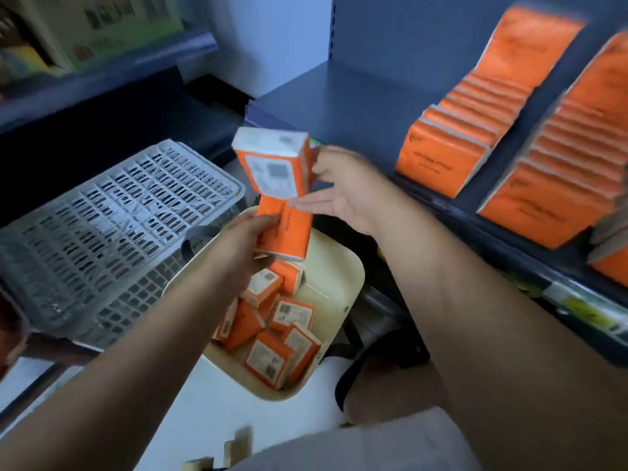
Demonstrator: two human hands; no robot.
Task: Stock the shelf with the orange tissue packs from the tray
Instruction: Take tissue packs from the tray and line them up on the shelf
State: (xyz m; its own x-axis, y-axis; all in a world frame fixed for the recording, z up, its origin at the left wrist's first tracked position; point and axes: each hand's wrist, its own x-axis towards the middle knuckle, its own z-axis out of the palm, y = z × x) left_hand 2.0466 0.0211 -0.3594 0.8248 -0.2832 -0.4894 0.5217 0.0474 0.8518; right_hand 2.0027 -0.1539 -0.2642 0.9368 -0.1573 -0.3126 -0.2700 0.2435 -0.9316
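Observation:
My left hand [243, 244] grips an orange tissue pack [289, 232] over the cream tray [343, 270]. My right hand [339, 188] holds a second orange pack [272, 164] just above it, label side toward me, thumb behind and fingers reaching across to the lower pack. Several more orange packs [272, 331] lie jumbled in the tray below. On the dark blue shelf [339, 107] to the right, two rows of orange packs [465, 130] stand upright, face forward.
A grey slatted plastic crate [112, 232] lies beside the tray on the left. Another shelf with green and yellow boxes [102, 32] runs along the upper left. The blue shelf's left part is bare. Its front edge carries yellow price tags [584, 311].

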